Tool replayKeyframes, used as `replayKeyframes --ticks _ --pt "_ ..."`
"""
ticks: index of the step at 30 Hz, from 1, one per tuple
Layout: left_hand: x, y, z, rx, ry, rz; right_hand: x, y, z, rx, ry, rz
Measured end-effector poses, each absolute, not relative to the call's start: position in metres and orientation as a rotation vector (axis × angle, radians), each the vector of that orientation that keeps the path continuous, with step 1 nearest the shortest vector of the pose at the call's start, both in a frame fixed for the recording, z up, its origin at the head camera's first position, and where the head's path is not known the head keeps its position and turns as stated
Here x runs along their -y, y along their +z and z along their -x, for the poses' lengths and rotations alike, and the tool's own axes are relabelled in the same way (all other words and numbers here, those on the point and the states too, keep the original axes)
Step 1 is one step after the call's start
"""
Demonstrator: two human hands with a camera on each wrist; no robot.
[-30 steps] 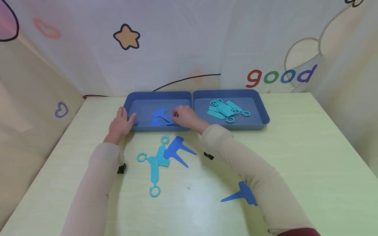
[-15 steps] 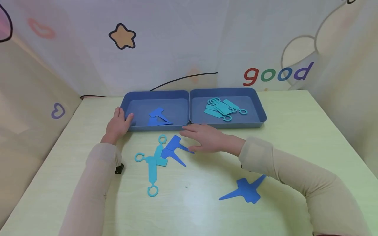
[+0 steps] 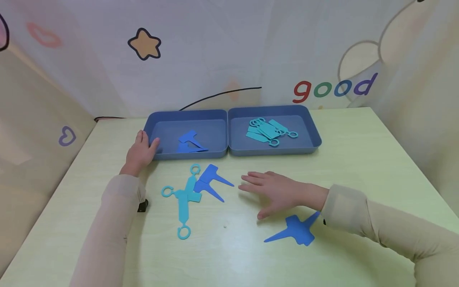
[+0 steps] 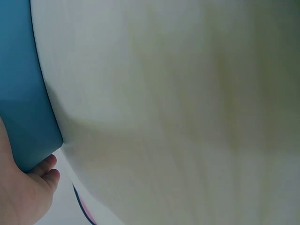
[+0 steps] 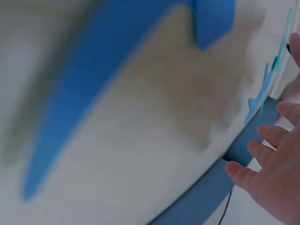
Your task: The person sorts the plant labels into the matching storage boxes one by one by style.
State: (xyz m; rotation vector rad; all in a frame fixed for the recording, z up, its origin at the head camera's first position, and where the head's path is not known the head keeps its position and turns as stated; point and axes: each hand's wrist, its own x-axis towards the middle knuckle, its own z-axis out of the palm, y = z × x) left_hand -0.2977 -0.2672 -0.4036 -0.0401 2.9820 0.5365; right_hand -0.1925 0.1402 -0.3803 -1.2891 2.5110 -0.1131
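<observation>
My left hand [image 3: 138, 155] holds the left end of the left blue tray [image 3: 190, 154], its thumb over the rim and its fingers along the outside. In the left wrist view the fingers lie at the corner of the tray [image 4: 23, 70]. My right hand [image 3: 277, 191] is above the table with spread fingers, holding nothing. Just below it on the table lie overlapping blue T-shaped plant labels [image 3: 300, 231], large in the right wrist view. Two more blue labels [image 3: 211, 175] overlap near the middle, beside several teal ring-ended tags [image 3: 183, 209].
Blue labels [image 3: 190, 137] lie in the left tray. Beside it stands the right tray [image 3: 272, 152], holding several teal tags [image 3: 267, 131]. A printed curtain [image 3: 201, 59] hangs behind the table [image 3: 229, 259].
My right hand has left the left tray and moved back right and nearer, its fingers spreading. My left hand stays at the left tray. The view has shifted slightly.
</observation>
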Motion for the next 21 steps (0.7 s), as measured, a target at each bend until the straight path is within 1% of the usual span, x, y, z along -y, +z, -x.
replayKeyframes --ticks 12,21 --pt "0.266 -0.404 0.296 -2.978 0.529 0.034 -0.165 -0.388 0.162 -2.44 0.016 1.57" --pt "0.267 -0.404 0.297 -2.977 0.527 0.032 -0.173 -0.392 0.157 -2.516 0.008 1.63"
